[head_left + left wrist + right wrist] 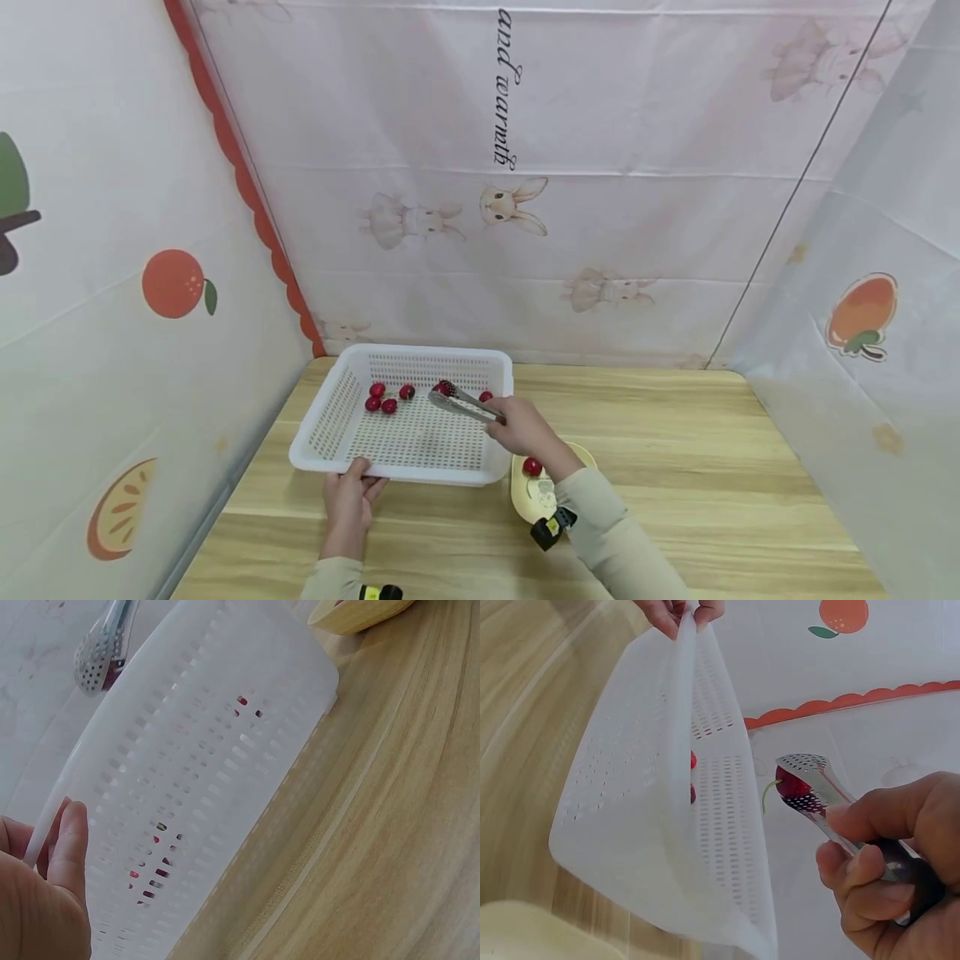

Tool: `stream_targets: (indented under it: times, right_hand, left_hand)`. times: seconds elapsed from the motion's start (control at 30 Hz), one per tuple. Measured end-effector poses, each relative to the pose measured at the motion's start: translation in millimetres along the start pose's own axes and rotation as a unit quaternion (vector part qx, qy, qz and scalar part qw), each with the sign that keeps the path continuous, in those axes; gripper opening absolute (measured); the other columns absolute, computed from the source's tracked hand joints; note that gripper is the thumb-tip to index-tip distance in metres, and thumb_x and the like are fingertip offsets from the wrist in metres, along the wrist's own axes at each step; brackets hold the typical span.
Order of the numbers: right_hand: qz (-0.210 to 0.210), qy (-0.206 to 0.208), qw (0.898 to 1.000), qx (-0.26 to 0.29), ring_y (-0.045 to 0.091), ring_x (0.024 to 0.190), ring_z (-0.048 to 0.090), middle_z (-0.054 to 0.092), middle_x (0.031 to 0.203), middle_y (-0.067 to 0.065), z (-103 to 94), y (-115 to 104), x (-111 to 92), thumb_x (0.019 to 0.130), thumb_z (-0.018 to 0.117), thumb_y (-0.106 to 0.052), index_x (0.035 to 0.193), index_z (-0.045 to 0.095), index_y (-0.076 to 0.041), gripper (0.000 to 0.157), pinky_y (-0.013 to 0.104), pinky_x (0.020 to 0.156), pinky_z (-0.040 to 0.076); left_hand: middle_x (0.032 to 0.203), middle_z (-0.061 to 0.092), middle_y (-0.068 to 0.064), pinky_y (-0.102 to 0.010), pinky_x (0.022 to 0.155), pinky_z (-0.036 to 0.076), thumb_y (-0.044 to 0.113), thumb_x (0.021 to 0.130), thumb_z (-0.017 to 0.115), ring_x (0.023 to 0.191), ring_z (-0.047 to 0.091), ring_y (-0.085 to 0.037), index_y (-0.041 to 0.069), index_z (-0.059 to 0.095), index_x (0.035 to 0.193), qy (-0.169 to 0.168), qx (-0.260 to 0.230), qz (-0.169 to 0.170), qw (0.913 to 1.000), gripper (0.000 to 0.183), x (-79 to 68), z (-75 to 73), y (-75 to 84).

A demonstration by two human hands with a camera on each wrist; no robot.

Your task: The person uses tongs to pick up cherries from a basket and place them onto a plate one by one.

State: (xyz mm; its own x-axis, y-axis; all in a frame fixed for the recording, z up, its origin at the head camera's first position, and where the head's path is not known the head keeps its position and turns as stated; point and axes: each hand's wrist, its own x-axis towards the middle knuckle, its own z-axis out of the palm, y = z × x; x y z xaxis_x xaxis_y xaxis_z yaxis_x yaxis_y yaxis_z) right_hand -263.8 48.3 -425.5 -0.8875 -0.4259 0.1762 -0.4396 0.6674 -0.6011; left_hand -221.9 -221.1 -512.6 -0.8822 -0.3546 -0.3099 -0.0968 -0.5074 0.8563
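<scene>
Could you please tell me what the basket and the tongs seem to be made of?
The basket looks like plastic, smooth and white, going by its translucent, slotted look. The tongs look like polished metal, perhaps stainless steel, judging by their silvery shine.

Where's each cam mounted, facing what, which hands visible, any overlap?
Head: worn there, facing forward and down at white basket; left hand, right hand, both sleeves show.
Left wrist: worn there, facing the basket's outer wall; left hand shows.
Right wrist: worn there, facing the basket and tongs gripping a cherry; both hands show.
Shared by both wrist views: basket, tongs.
</scene>
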Motion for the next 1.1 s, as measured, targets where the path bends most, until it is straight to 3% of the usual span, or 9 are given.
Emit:
stream_targets:
  times: [0.37,0.6,0.83,1.1]
  right_hand:
    - [-0.025,0.010,1.000,-0.002,0.003,0.045,0.041,0.048,0.061,-0.006,-12.5,6,-23,0.082,0.061,-0.004,0.107,0.064,-0.001,0.026,0.017,0.036,0.034]
    - [-0.019,0.013,1.000,0.002,0.002,0.041,0.040,0.048,0.057,-0.008,-19.5,10,-39,0.083,0.060,-0.004,0.102,0.063,-0.002,0.020,0.018,0.035,0.035]
    - [-0.012,0.029,1.000,0.002,0.003,0.046,0.043,0.052,0.063,-0.006,-24.8,18,-57,0.082,0.062,-0.003,0.117,0.059,0.005,0.035,0.020,0.037,0.037]
    - [-0.007,0.030,0.999,0.023,0.002,0.045,0.040,0.055,0.066,-0.007,-29.9,29,-76,0.084,0.061,-0.003,0.118,0.058,0.004,0.035,0.019,0.037,0.036]
  left_hand:
    - [0.082,0.065,-0.001,-0.034,0.074,0.056,-0.002,0.089,0.043,0.076,0.066,-0.016,0.005,0.022,0.144,0.003,-0.003,-0.002,1.0000,0.058,-1.4,1.5,2.0]
    - [0.082,0.065,-0.001,-0.034,0.073,0.056,-0.001,0.090,0.043,0.076,0.067,-0.016,0.005,0.023,0.143,0.005,0.001,-0.001,1.0000,0.057,-2.8,1.7,2.4]
    - [0.082,0.064,-0.001,-0.033,0.073,0.056,-0.001,0.091,0.043,0.076,0.066,-0.015,0.003,0.022,0.143,0.000,0.005,-0.002,1.0000,0.057,-4.7,1.9,1.6]
    - [0.083,0.064,-0.001,-0.034,0.074,0.056,0.000,0.090,0.043,0.076,0.066,-0.016,0.006,0.024,0.142,0.005,0.004,0.003,1.0000,0.056,-1.8,1.0,0.5]
